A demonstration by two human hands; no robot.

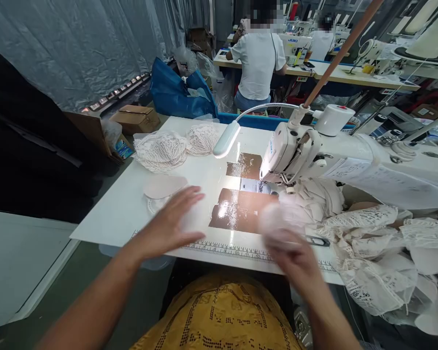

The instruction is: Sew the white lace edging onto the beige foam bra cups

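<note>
On the white table (113, 214), a pale fabric piece (164, 186) lies at the left, over a lace piece. My left hand (168, 223) is just right of and below it, fingers spread, holding nothing. My right hand (288, 243) is blurred by motion at the front of the sewing machine (288, 150), closed on a pale fabric piece (281, 216). Brown tape patches (237, 209) cover the tabletop between my hands. White lace pieces (164, 150) are stacked at the table's back left.
A lamp (227, 139) hangs over the table. Lace and pale pieces (379, 262) are heaped at the right, and small scissors or a clipper (317, 240) lie near the front edge. A blue bag (178, 92) and a seated person (257, 63) are beyond.
</note>
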